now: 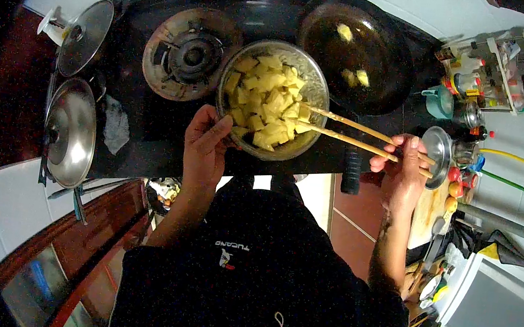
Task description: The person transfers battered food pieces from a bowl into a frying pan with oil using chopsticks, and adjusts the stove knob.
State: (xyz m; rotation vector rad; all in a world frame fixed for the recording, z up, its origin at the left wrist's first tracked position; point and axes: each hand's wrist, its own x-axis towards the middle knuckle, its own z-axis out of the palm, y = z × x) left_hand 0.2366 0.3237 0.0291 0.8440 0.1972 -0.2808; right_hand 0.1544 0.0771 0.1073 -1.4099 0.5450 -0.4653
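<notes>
My left hand [207, 135] grips the near left rim of a metal bowl [316, 91], thumb on the edge. Pale yellow chunks [267, 98], which look like cut potato, fill much of the bowl. Between the fingers of my right hand [405, 169] is a pair of wooden chopsticks [351, 137], slightly apart, their tips among the chunks at the bowl's right side. Just behind and to the right sits a dark wok [380, 67] with a few yellow pieces [345, 32] in it. Its black handle [351, 172] points toward me.
Left of the bowl is a bare gas burner [193, 55]. Two pan lids [72, 132] lean at the far left beside a crumpled cloth [115, 124]. On the right are a small metal dish [435, 153], a teal cup [439, 102], a bottle rack [506, 70] and a cutting board [427, 215].
</notes>
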